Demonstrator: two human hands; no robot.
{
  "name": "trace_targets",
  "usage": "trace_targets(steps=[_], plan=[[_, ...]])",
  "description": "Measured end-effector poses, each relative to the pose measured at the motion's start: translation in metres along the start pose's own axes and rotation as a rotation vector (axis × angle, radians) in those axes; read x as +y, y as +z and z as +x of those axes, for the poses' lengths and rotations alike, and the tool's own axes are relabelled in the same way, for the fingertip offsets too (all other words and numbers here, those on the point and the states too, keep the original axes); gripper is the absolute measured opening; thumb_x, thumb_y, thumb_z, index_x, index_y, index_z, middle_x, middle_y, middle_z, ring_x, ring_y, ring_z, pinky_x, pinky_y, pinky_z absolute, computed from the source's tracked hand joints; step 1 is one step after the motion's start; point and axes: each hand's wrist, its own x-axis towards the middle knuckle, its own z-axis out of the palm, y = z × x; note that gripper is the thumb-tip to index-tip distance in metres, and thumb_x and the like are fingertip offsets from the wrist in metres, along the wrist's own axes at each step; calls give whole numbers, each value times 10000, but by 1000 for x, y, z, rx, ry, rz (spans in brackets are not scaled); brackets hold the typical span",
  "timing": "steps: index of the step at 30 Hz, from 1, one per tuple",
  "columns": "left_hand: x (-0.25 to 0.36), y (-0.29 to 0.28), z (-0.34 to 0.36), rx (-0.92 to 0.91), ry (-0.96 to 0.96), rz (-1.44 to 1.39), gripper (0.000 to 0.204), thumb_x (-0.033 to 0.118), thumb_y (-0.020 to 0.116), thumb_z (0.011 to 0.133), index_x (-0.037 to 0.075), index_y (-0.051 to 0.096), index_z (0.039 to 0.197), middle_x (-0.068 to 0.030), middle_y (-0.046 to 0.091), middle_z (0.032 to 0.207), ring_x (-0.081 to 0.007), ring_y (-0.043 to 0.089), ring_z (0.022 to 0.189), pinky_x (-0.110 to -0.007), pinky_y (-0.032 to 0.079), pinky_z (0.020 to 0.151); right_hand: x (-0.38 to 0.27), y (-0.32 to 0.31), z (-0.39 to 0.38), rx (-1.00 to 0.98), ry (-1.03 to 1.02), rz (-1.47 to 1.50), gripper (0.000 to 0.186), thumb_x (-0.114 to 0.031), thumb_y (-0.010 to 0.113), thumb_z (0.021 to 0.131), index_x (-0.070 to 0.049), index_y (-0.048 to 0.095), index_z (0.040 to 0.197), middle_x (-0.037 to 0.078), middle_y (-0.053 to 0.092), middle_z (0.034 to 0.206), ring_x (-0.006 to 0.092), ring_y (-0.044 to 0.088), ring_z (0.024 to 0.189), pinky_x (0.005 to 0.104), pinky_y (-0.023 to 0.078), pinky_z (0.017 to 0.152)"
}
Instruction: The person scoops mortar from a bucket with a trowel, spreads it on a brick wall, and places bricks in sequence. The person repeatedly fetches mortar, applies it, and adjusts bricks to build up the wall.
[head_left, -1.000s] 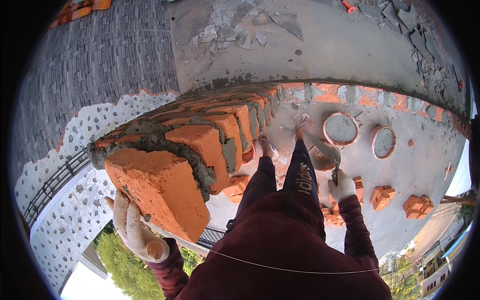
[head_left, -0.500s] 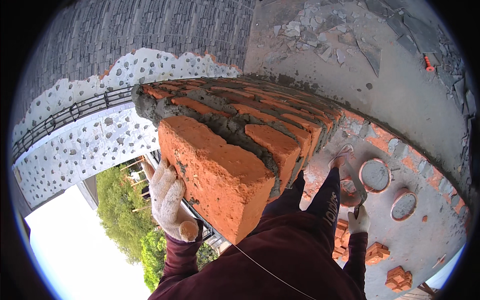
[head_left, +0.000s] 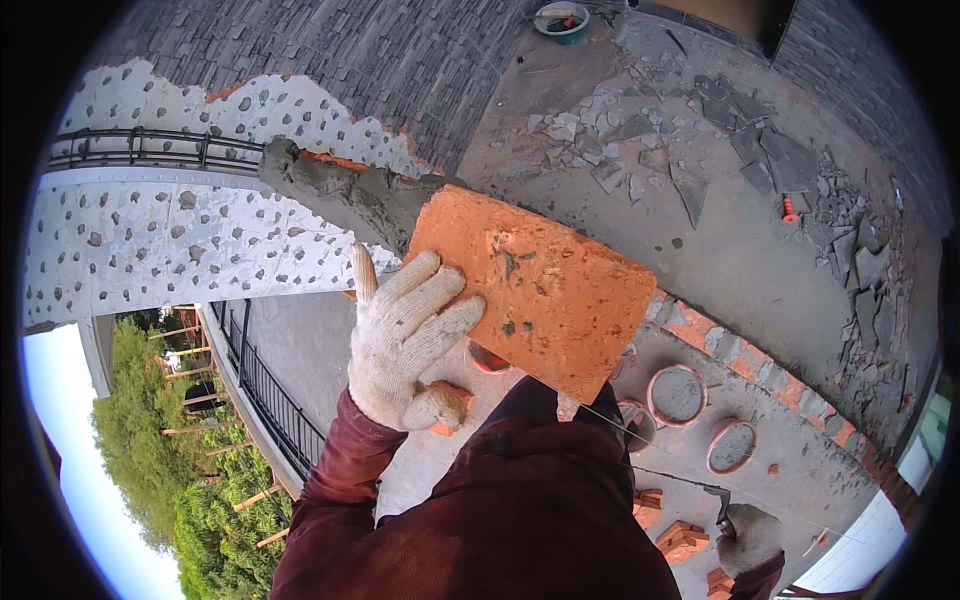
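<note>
My left hand [head_left: 405,340], in a white knit glove, lies on the face of an orange brick [head_left: 540,300], fingers spread and extended. The brick tops the wall end, against thick grey mortar [head_left: 340,190] along the course behind it. My gloved right hand [head_left: 750,540], low at right, is closed on the handle of a trowel [head_left: 722,505], whose dark blade is seen nearly edge-on. A thin string runs below the brick toward the lower right.
Mortar pans [head_left: 676,395] and brick stacks [head_left: 682,540] stand at lower right, near a low brick strip [head_left: 720,340]. Broken tiles [head_left: 740,150] litter the upper right. A green tub [head_left: 562,30] stands at top. Rebar [head_left: 150,150] crosses left; a railing [head_left: 260,390] runs lower left.
My view has swung over the wall's top. My left hand has moved from the brick's side up onto its face. My right hand with the trowel appears lower and farther right.
</note>
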Motion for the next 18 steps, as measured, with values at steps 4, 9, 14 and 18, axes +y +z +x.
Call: trace_targets(steps=[4,9,14,18], plan=[[-8,2,-9,101,69,-2,932,814,343,942,-6,710,1190,-175,675,1173,-416,628,1184,-688,57,1208,-69,-146,-83,-62,-30,71,366,29,678,767,-35,719,1125,103,677,844,207,593,634,344,488,608],[-7,3,11,73,134,-116,743,657,732,728,177,694,1293,-85,613,1327,-344,534,1308,-824,86,1134,-142,-207,-145,33,122,112,532,-76,717,821,1,623,1338,95,678,945,162,580,664,287,489,650],[2,-5,12,-26,111,-114,757,677,719,716,190,687,1294,-76,593,1356,-363,498,1320,-859,135,1087,-137,-237,18,330,-147,465,668,-393,714,888,101,524,1295,35,563,797,75,507,535,220,396,491],[5,-5,14,-74,46,-98,775,711,704,676,206,704,1263,-51,599,1335,-343,515,1293,-859,132,1078,-180,-227,203,29,-152,582,434,-365,510,1085,43,583,1215,7,544,731,63,491,489,223,418,412]])
